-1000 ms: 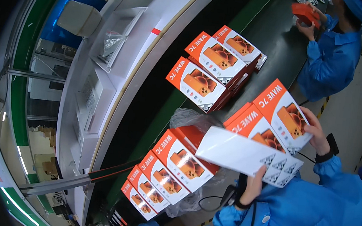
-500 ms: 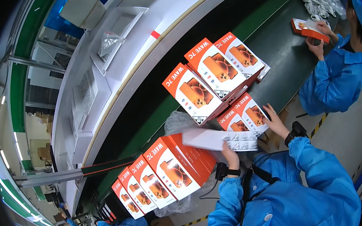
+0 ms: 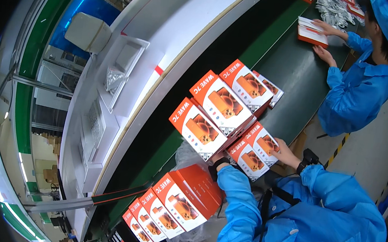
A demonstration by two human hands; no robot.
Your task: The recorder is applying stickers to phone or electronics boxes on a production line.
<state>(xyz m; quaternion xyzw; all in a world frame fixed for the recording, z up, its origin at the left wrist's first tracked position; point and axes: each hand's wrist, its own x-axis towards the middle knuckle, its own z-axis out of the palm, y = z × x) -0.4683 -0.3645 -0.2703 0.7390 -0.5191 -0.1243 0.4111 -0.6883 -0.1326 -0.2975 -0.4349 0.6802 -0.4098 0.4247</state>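
Note:
Several white and orange phone boxes [image 3: 222, 102] stand piled on the dark conveyor belt. Two smaller-looking phone boxes [image 3: 252, 159] lie side by side at the near right of that pile. My right hand [image 3: 288, 154] holds their right edge, its fingers bent over the side and the thumb out of sight. Between the pile and these two boxes reaches my left hand [image 3: 221, 157]; its fingers are mostly covered by the boxes, so I cannot see what they touch. Closer to me on the left, a row of upright phone boxes [image 3: 178, 204] leans together.
Across the belt [image 3: 282, 66], a co-worker in blue [image 3: 360, 91] holds an orange and white box [image 3: 313, 33] by a heap of white cables [image 3: 335, 13]. Clear plastic bags [image 3: 189, 156] lie between the box groups. A white curved counter [image 3: 164, 47] runs along the left.
My left hand has moved away from the box with a white side and in beside the pile; that white side no longer shows. My right hand stays at the boxes' edge. The view has shifted.

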